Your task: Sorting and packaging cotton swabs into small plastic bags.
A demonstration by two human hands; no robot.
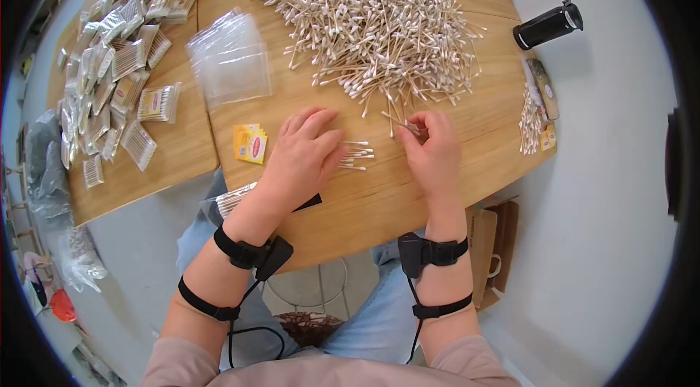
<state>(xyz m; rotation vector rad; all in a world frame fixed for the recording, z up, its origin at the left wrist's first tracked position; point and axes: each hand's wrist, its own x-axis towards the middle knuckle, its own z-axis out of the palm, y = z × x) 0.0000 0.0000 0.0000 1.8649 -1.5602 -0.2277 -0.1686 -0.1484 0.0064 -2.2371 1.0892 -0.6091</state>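
Right hand [432,150] fingers pinched one cotton swab [399,123], long axis pointing up-left from fingertips; left hand [302,154] fingers together, flat, small swab bundle [356,155] just beyond fingertips, nearer left

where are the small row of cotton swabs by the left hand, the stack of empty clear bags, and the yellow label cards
small row of cotton swabs [356,154]: head view, on the middle of the bundle beside the left hand's fingertips.
stack of empty clear bags [230,59]: head view, centre of the top bag.
yellow label cards [250,143]: head view, face of the top card.
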